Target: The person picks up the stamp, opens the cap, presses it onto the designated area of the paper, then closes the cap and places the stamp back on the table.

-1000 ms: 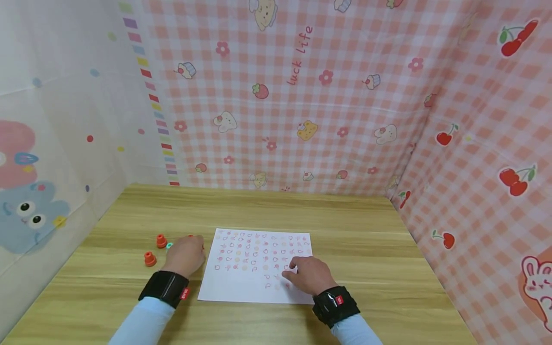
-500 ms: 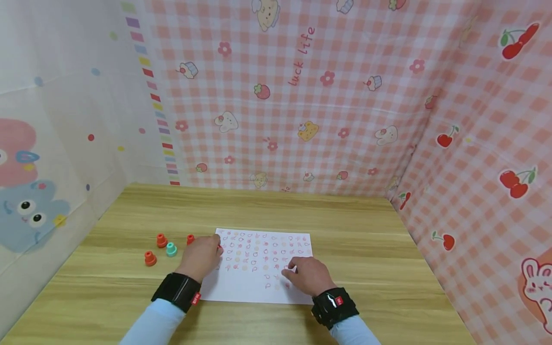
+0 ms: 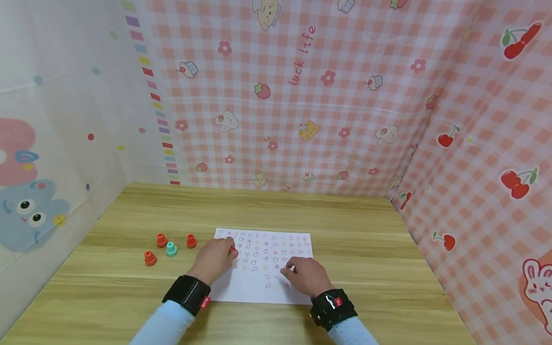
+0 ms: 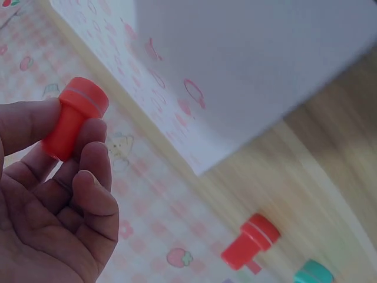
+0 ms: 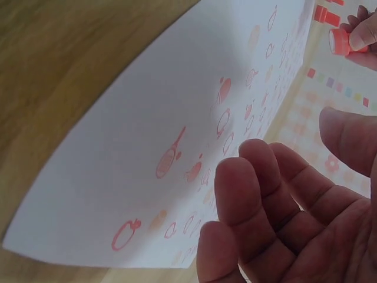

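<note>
The left hand point(image 3: 214, 259) is pinching a small red stamp point(image 4: 75, 116) between the thumb and the curled fingers, and it is holding it over the left part of the white sheet point(image 3: 252, 290), which is lying flat on the wooden counter point(image 3: 345, 239). In the left wrist view the stamp is tilted and its face is not touching the paper. The right hand point(image 3: 305, 275) is resting on the lower right part of the sheet with its fingers loosely bent; it is gripping nothing, only keeping the paper in place.

The sheet is already covered by rows of red and orange prints, and only the lowest band near the person is blank. I judge that the step in hand is bringing a loaded stamp to the paper. The next move, I think, is calling for turning the stamp upright, choosing a free place and pressing straight down while the right hand is keeping the sheet from sliding.

Two more red stamps point(image 3: 161, 240) point(image 3: 191, 240), a teal stamp point(image 3: 171, 248) and an orange stamp point(image 3: 149, 258) are standing on the counter left of the sheet, apart from both hands.
</note>
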Demonstrator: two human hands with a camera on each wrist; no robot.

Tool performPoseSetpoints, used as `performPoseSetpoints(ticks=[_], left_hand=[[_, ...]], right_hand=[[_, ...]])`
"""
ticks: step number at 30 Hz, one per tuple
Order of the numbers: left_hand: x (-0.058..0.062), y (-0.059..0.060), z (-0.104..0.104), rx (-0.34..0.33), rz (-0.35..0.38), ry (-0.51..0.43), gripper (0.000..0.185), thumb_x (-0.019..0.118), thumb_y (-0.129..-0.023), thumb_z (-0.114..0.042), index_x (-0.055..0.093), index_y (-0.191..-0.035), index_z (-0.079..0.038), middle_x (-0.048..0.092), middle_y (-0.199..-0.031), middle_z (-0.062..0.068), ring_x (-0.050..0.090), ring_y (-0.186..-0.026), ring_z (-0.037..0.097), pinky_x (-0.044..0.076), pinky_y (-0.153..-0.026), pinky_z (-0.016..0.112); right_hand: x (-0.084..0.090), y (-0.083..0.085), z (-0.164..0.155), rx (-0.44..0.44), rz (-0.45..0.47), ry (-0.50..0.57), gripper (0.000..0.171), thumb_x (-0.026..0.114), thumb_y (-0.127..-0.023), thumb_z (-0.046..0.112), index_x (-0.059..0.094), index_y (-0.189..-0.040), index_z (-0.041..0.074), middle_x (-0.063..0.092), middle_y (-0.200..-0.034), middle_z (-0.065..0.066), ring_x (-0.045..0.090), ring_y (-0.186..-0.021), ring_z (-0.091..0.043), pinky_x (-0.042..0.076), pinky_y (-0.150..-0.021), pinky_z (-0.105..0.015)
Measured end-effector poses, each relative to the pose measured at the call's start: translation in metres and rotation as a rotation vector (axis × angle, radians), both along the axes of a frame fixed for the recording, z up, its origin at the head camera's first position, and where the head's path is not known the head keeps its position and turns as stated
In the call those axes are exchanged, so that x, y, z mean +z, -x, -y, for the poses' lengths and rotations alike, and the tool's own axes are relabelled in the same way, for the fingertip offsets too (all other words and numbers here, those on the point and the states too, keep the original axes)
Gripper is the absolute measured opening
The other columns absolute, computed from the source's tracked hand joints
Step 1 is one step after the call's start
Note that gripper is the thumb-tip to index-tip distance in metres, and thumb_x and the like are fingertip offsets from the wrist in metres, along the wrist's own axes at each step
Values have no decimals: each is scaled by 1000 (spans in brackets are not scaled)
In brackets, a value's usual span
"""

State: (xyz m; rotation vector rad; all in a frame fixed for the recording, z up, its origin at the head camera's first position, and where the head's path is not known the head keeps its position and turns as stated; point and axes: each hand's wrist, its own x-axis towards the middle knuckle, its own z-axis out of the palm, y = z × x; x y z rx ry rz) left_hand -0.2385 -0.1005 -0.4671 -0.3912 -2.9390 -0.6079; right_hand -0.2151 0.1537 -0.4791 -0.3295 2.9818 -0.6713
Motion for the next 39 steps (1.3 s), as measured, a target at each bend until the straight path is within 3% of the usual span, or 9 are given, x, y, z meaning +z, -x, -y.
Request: performPoseSetpoints(ticks=[7,19,24,30,35,39], left_hand=[[1,-1,-10,-9,35,-55,14,78,-86,-11,66,-91,-7,59,-75,1,52,-69,18,49,-73,34],[-3,-4,-24,-76,-13,-173,16,77,-85,-7,62,-86,-8,60,-73,-2,51,-66,14,46,-67,31],[-5,-5,-31,-92,10,-202,15,77,-85,-8,63,-88,-9,62,-77,-2,51,-68,14,47,-68,31],[-7,-6,-39,-127,7,-259,13,76,-87,-9,64,-90,-11,63,-78,-3,51,-67,13,45,-65,29],[-8,-7,-45,-164,-30,-300,12,75,-87,-8,64,-88,-13,60,-74,-6,48,-65,11,42,-61,27],[-8,-9,-51,-189,-33,-327,12,76,-87,-11,64,-89,-14,57,-72,-8,47,-64,9,40,-59,26]], right_hand=[[-1,1,4,-9,9,32,19,68,-93,32,72,-95,13,57,-71,5,50,-65,-15,39,-60,-31],[1,0,12,-66,72,140,23,65,-96,33,70,-107,13,58,-73,5,52,-67,-15,39,-59,-31],[1,0,13,-62,67,195,23,63,-97,31,70,-108,12,60,-78,3,53,-69,-16,41,-61,-32],[2,1,14,-71,148,314,26,59,-100,32,68,-112,11,61,-80,-1,58,-59,-17,41,-59,-33],[4,3,17,-116,256,449,32,56,-102,36,65,-119,10,64,-88,-6,58,-68,-21,44,-60,-33],[4,5,18,-129,291,543,38,51,-103,39,64,-121,9,65,-89,-6,59,-72,-21,45,-60,-32]])
